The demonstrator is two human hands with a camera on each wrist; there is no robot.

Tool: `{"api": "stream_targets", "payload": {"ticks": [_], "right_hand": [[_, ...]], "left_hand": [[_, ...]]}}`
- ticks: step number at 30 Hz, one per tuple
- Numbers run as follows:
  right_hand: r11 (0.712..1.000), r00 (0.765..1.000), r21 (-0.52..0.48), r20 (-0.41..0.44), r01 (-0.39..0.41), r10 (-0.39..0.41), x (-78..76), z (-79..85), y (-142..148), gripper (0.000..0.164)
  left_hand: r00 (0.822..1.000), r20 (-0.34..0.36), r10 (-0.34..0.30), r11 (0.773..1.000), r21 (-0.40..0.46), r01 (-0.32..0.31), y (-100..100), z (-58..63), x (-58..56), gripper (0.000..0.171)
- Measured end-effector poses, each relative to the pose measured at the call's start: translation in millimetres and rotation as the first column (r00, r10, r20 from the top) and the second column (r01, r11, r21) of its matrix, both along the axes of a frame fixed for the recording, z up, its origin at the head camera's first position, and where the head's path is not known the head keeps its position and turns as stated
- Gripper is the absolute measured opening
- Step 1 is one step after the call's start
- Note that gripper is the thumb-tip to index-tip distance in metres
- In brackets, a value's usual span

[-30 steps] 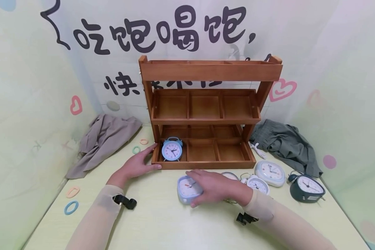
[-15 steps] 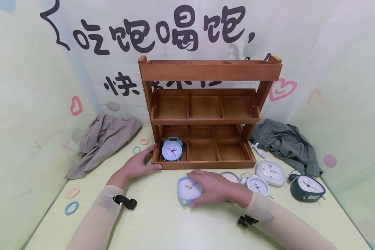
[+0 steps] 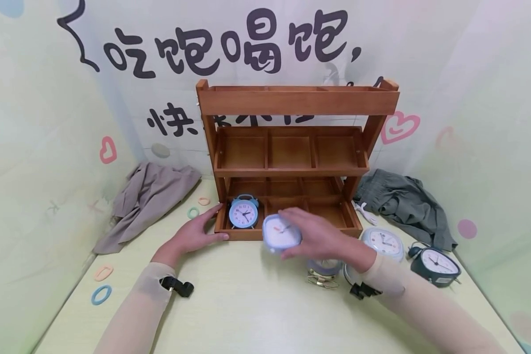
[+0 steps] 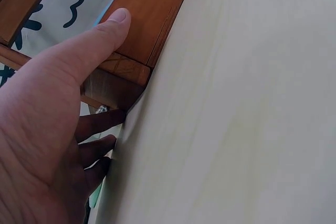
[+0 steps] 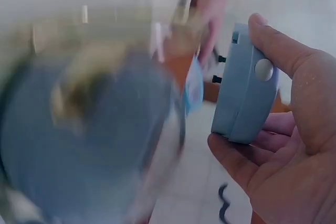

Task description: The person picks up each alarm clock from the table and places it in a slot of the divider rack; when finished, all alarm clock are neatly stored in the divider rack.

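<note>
My right hand [image 3: 320, 236] grips a pale blue square alarm clock [image 3: 280, 233] between thumb and fingers. The clock hangs above the table, just in front of the lower tier of a wooden shelf [image 3: 287, 235]. In the right wrist view its side and back knobs show, with the thumb on one edge and fingertips on the opposite edge. My left hand [image 3: 192, 236] holds the shelf's lower left corner, thumb on the front board and fingers along the side. A blue twin-bell alarm clock [image 3: 243, 212] stands in the lower left compartment.
Under my right forearm lies a round clock with gold legs [image 3: 325, 268]. Further right are a white rounded clock [image 3: 382, 242] and a dark green clock [image 3: 435, 265]. Cloths [image 3: 152, 196] flank the shelf. Several coloured rings, including a blue ring [image 3: 102, 294], lie at left.
My right hand has lifted the pale blue alarm clock off the table and carried it forward and slightly right, towards the lower tier. The left hand has stayed at the shelf corner.
</note>
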State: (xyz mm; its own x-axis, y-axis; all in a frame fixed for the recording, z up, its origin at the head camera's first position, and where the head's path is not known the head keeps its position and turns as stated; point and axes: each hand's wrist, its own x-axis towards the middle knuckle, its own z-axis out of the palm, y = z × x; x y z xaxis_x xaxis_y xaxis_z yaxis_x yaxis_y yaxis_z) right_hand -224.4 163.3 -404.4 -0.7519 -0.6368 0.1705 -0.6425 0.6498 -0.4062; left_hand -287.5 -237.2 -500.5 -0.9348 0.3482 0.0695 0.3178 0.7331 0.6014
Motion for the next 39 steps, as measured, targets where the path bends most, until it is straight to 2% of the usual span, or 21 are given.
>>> {"api": "stream_targets", "payload": {"ticks": [3, 8, 15, 20, 24, 32, 39], "right_hand": [[0.998, 0.998, 0.028, -0.006, 0.059, -0.059, -20.6, 6.6, 8.7, 0.110], [0.989, 0.991, 0.075, 0.045, 0.124, -0.127, -48.6, 10.9, 14.4, 0.108], [0.977, 0.985, 0.149, 0.056, 0.151, -0.161, -78.2, -1.7, 10.8, 0.109], [0.969, 0.982, 0.176, 0.049, 0.171, -0.182, -92.6, -12.7, 5.7, 0.109], [0.960, 0.985, 0.225, 0.014, 0.167, -0.174, -99.8, -20.9, 0.1, 0.106], [0.921, 0.981, 0.352, -0.153, 0.167, -0.119, -101.3, -30.0, -9.6, 0.098], [0.891, 0.979, 0.420, -0.176, 0.170, -0.103, -100.8, -33.2, -11.5, 0.097]], "left_hand": [[1.000, 0.004, 0.001, 1.000, -0.003, -0.001, -0.4, 0.6, 0.8, 0.111], [1.000, 0.004, 0.001, 1.000, -0.002, -0.001, 0.0, 1.7, 1.1, 0.112], [1.000, 0.002, 0.006, 1.000, -0.010, -0.006, -1.1, 1.1, 1.1, 0.112], [1.000, 0.001, 0.001, 1.000, -0.008, -0.001, -0.5, 2.2, 1.1, 0.111], [1.000, 0.006, 0.000, 1.000, -0.005, 0.000, -0.2, 3.9, 1.8, 0.112], [1.000, 0.007, 0.003, 1.000, -0.005, -0.003, 0.2, 4.8, 1.8, 0.112], [1.000, 0.012, 0.009, 1.000, -0.010, -0.009, -0.1, 4.3, 2.7, 0.112]]}}
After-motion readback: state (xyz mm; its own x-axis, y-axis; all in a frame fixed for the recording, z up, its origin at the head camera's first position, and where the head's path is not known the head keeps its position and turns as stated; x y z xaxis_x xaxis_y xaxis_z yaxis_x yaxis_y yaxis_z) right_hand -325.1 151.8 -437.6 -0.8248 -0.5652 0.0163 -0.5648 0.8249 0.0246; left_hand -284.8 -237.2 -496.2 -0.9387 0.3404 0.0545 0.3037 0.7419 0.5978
